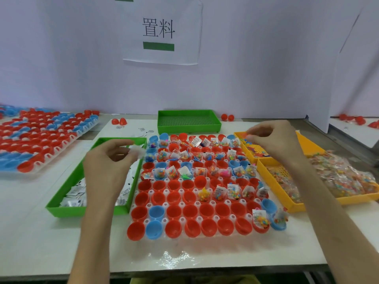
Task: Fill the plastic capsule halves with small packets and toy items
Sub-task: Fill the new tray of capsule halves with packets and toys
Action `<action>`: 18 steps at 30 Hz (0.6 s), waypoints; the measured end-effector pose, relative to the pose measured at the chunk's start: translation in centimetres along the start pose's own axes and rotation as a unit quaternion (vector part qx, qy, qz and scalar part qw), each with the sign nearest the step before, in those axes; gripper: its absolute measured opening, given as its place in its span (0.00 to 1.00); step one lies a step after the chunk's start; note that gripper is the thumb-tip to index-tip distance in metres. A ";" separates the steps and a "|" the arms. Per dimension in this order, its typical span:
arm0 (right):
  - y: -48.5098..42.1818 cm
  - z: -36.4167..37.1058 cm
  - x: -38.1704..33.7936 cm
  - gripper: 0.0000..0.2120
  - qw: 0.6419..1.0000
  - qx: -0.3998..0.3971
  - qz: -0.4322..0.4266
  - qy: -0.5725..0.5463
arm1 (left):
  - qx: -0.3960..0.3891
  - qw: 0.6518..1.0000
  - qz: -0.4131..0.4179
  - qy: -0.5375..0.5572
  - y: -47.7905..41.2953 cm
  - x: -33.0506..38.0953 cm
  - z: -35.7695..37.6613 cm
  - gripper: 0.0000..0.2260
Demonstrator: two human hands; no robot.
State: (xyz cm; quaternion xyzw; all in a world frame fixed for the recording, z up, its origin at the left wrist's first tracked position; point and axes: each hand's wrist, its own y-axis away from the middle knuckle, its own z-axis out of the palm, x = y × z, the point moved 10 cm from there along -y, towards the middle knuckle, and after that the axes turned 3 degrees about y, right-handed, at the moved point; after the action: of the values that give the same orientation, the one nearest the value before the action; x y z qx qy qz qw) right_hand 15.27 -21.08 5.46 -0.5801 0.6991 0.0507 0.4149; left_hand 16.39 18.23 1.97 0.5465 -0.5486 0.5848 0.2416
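Observation:
A white holder tray [170,242] in front of me carries rows of red and blue capsule halves [174,212]; the far rows and some on the right hold small packets and toys, the near rows are bare. My left hand [106,160] hovers over the green tray of white packets [67,199] and pinches a blurred white packet [136,149] at its fingertips. Over the far yellow tray of small toy items [254,152], my right hand [272,140] has its fingers curled; whether it holds anything is hidden.
A second yellow tray [287,201] with clear bead packets lies at the right. A bare green tray [188,121] stands behind the capsules. Another holder of red and blue halves [41,138] sits far left. Loose red halves [119,121] lie near the white back wall.

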 end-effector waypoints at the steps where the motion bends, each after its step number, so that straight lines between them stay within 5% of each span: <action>1: 1.3 0.4 -2.3 0.05 0.998 -0.019 -0.027 -0.058 | -0.010 0.999 -0.006 0.041 0.6 0.6 0.9 0.07; 4: 5.7 2.0 -9.0 0.04 0.968 -0.083 -0.111 -0.211 | -0.051 0.981 -0.042 0.182 2.6 2.6 4.2 0.05; 10: 8.4 3.0 -11.9 0.06 0.938 -0.094 -0.122 -0.311 | -0.152 0.942 -0.046 0.294 5.5 5.3 7.9 0.06; 14: 8.4 2.8 -11.5 0.06 0.951 -0.073 -0.129 -0.270 | -0.217 0.932 -0.025 0.290 6.4 5.9 8.7 0.11; 18: 8.2 2.6 -10.2 0.06 0.966 -0.087 -0.145 -0.196 | -0.183 0.948 -0.026 0.258 6.6 5.5 8.8 0.06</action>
State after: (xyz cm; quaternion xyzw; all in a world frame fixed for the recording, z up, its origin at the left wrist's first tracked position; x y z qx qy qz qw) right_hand 9.43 -9.17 6.91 -0.6882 0.5050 0.1636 0.4946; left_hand 12.27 6.64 2.72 0.3370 -0.5510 0.5888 0.4860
